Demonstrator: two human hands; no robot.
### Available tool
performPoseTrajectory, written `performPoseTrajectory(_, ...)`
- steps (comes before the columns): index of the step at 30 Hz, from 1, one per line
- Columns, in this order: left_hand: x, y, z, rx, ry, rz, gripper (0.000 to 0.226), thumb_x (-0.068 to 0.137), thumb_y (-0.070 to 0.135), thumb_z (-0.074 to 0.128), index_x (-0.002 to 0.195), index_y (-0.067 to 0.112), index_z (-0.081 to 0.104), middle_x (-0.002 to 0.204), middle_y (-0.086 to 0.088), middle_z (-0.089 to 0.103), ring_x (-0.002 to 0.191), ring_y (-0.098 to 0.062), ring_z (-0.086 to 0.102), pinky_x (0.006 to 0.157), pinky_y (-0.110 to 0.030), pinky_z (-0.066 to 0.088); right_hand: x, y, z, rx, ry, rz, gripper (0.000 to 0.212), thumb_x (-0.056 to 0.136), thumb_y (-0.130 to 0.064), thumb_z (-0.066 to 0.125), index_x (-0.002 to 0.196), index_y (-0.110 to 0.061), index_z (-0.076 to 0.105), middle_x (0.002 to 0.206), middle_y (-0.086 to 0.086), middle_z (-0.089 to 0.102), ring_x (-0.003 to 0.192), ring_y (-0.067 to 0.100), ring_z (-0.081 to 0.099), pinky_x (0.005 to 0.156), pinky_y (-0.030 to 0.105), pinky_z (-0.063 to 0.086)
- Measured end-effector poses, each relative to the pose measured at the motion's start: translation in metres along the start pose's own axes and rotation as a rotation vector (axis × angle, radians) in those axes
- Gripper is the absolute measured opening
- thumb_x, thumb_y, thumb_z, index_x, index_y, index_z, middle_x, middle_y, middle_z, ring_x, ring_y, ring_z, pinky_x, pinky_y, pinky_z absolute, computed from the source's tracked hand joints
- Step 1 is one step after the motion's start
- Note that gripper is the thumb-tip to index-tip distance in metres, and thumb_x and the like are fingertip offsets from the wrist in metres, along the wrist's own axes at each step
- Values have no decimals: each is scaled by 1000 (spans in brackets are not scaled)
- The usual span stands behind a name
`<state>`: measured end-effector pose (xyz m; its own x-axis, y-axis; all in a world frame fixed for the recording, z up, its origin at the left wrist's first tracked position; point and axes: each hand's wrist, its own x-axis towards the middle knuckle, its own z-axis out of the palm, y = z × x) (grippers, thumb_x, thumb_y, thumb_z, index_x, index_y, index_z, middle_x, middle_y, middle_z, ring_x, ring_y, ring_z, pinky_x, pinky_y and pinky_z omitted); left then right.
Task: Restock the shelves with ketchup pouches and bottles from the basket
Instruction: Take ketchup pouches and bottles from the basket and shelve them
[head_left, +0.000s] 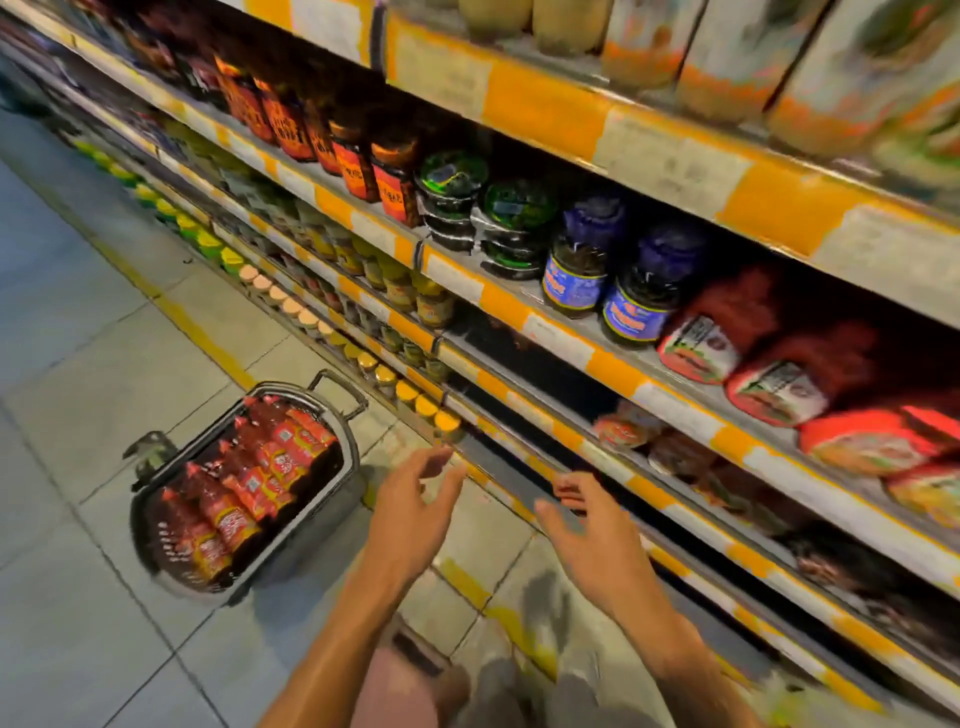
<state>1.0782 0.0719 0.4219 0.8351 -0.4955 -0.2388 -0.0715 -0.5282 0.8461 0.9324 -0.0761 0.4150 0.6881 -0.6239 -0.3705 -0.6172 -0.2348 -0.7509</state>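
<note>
Left hand and right hand: fingers apart, relaxed, holding nothing, raised side by side over the floor. Basket at 9 o'clock of the left hand, on the floor, packed with red bottles. Shelves from 12 to 3 o'clock; red pouches there, blurred.

Blue-lidded jars beside green-lidded tubs
</note>
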Motion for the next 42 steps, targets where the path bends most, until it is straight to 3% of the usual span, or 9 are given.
performPoseTrajectory(6,-86,28,16,-184,-180,-23,18,97,27,62,112,21,70,110,11,71,105,-8,66,93,-33,54,-97,32,-35,174,85,129,23,95,-50,62,112,-37,55,117,-17,58,111,5,57,97,41,52)
performPoseTrajectory(12,-133,49,73,-53,-347,138,12,97,24,64,107,24,69,102,9,70,93,6,63,77,-11,49,-187,93,-75,231,261,220,22,97,-44,62,113,-30,58,115,-9,63,108,8,60,96,35,51)
performPoseTrajectory(17,-199,72,144,15,-549,277,14,96,24,64,109,19,69,98,5,72,90,4,64,74,-6,46,-282,160,-102,319,508,328,16,96,-36,65,105,-23,63,93,-7,65,90,13,63,80,34,53)
performPoseTrajectory(23,-302,86,235,110,-863,376,11,97,34,62,105,29,68,96,15,71,91,2,65,80,-18,50,-409,246,-117,420,768,505,22,96,-41,62,112,-27,61,109,-11,66,102,3,62,91,34,53)
performPoseTrajectory(28,-382,103,309,196,-1108,463,8,97,29,63,102,26,69,97,14,70,93,-4,65,83,-27,52,-503,299,-120,496,1003,701,23,95,-36,65,113,-22,63,103,-7,68,96,10,63,81,27,49)
performPoseTrajectory(30,-410,110,340,229,-1203,493,8,98,25,63,103,23,68,100,9,71,93,-5,65,82,-25,51,-533,316,-121,525,1102,755,22,95,-36,66,110,-21,63,99,-6,67,93,9,63,76,22,47)
performPoseTrajectory(35,-466,122,421,322,-1397,605,7,97,20,63,102,18,68,100,8,71,86,9,62,71,-3,42,-583,358,-125,601,1276,924,10,95,-38,65,98,-31,59,90,-8,69,85,8,65,72,27,51)
performPoseTrajectory(38,-490,124,478,403,-1494,663,8,97,20,64,102,19,69,96,7,72,89,5,63,71,-6,43,-597,389,-134,601,1331,1047,13,95,-39,65,101,-28,62,91,-10,68,86,9,64,72,26,47)
performPoseTrajectory(42,-512,123,560,510,-1602,650,9,96,15,63,103,17,69,96,4,71,91,-4,64,81,-19,48,-601,433,-153,641,1382,1194,13,94,-37,67,98,-25,62,90,-7,69,87,13,65,79,33,53)
